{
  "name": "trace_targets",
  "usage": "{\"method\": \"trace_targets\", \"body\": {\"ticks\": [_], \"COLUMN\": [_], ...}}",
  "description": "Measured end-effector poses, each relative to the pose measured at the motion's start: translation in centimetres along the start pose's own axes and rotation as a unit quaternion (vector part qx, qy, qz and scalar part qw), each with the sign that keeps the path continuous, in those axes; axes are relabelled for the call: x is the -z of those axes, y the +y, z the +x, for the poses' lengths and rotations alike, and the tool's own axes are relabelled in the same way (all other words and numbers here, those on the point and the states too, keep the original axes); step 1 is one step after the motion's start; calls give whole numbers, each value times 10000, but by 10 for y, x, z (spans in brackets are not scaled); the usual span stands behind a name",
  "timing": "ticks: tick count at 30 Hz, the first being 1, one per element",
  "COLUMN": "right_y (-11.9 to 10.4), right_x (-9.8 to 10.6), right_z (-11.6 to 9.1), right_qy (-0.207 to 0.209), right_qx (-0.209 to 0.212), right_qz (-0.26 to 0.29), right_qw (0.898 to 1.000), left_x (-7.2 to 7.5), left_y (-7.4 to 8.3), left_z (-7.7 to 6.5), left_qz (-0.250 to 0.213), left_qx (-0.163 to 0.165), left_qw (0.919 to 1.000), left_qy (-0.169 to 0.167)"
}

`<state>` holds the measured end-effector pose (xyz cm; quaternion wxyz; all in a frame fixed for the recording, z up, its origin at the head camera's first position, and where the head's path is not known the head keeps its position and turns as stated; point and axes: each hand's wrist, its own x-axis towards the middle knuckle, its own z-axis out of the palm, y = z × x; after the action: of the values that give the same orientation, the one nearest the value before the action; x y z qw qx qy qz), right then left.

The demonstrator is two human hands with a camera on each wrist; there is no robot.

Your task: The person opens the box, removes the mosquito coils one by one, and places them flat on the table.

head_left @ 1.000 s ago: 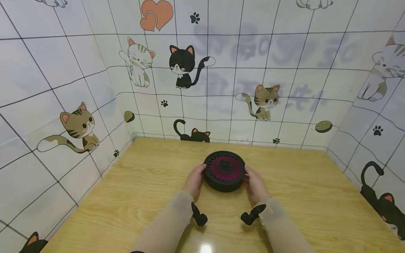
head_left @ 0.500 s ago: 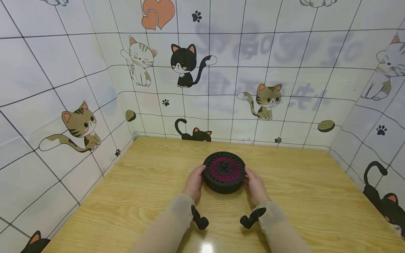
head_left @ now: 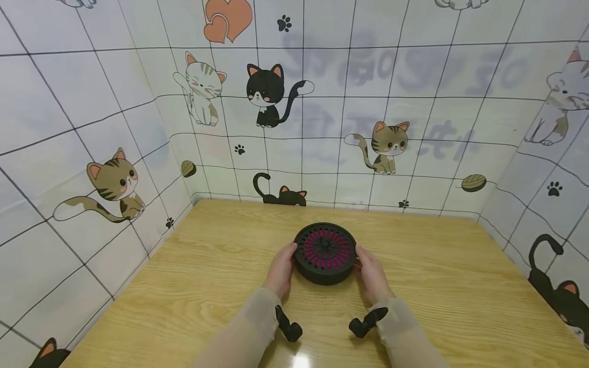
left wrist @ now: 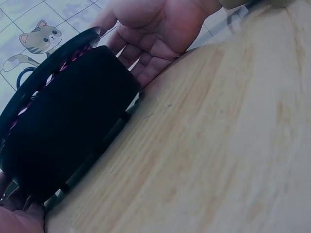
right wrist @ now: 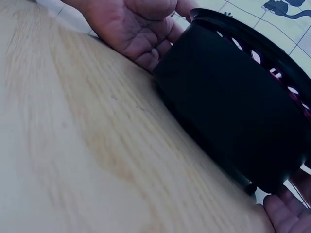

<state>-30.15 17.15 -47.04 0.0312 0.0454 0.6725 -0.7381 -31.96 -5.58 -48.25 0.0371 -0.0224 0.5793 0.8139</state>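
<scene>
A round black box (head_left: 324, 276) with a slotted lid stands at the middle of the wooden table. Pink shows through the ring of slots (head_left: 339, 247), and a small dark loop (head_left: 325, 242) sits at the lid's centre. My left hand (head_left: 278, 273) grips its left side and my right hand (head_left: 374, 275) its right side, thumbs near the rim. In the left wrist view, the box's dark side wall (left wrist: 73, 116) and small feet face the camera, close to the tabletop. The right hand's fingers (right wrist: 286, 211) reach round the lower side in the right wrist view.
The wood-grain table (head_left: 221, 245) reaches back to a white gridded wall covering (head_left: 322, 117) printed with cartoon cats. Similar covering encloses the left and right sides. Black curved pieces (head_left: 289, 327) are worn at both wrists, over light sleeves (head_left: 248, 327).
Both hands and the box have shifted slightly toward me. The hold on either side looks the same, and the head view has moved only a little.
</scene>
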Motion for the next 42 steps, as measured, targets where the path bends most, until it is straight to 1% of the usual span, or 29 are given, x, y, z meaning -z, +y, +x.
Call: {"method": "trace_targets", "body": {"ticks": [4,7,9,12,15,17,19,24,25,26,27,28,29,30,31,32,33,34,35,36,37,38,41,42], "right_y": [4,8,9,10,10,10,11,13,13,13,12,12,12,11,11,11,11,11,11,11,12,12,12,12], "right_x": [3,6,7,10,14,16,19,23,23,23,23,22,22,21,21,21,20,20,20,20,20,19,17,17], "right_z": [-2,-6,-10,-14,-18,-18,-17,-12,-11,-11,-11,-11,-10,-10,-9,-9,-8,-8,-7,-7,-7,-7,-6,-6], "right_qy": [-107,-160,-205,-334,-561,-734,-888,-1084,-1101,-1118,-1127,-1142,-1163,-1179,-1196,-1197,-1191,-1176,-1161,-1147,-1141,-1131,-1151,-1174], "right_qx": [333,528,573,639,782,878,997,1145,1153,1145,1141,1161,1175,1190,1201,1205,1204,1198,1178,1169,1159,1147,1129,1127], "right_qz": [-249,-208,-109,-8,-109,-159,-206,-302,-341,-368,-397,-424,-441,-448,-464,-467,-469,-464,-466,-467,-483,-481,-512,-519], "right_qw": [9991,9983,9981,9974,9953,9933,9908,9870,9866,9864,9862,9857,9852,9849,9844,9844,9844,9847,9851,9854,9855,9858,9856,9853], "left_x": [1,1,0,-3,-7,-9,-10,-6,-5,-5,-5,-5,-6,-8,-9,-11,-14,-17,-19,-22,-24,-26,-30,-30], "left_y": [-4,-3,1,10,19,22,21,7,6,8,12,18,24,30,37,42,48,53,56,58,60,61,60,59], "left_z": [-2,-6,-11,-20,-27,-29,-27,-9,-6,-5,-4,-3,-2,-1,1,3,6,9,11,14,17,19,26,27], "left_qz": [154,261,276,354,477,507,503,474,544,821,1184,1635,2184,2760,3329,3899,4265,4559,4823,5020,5170,5286,5448,5455], "left_qx": [-105,-136,-147,-162,-219,-266,-301,-314,-343,-443,-600,-824,-1100,-1379,-1664,-1937,-2134,-2250,-2304,-2302,-2307,-2294,-2357,-2367], "left_qw": [9998,9996,9995,9991,9985,9982,9981,9983,9979,9956,9911,9830,9695,9509,9274,8991,8768,8575,8399,8267,8155,8066,7895,7877], "left_qy": [43,-11,-71,-137,-162,-169,-175,-93,-65,-44,-59,-111,-187,-259,-361,-452,-615,-788,-939,-1073,-1201,-1317,-1557,-1611]}}
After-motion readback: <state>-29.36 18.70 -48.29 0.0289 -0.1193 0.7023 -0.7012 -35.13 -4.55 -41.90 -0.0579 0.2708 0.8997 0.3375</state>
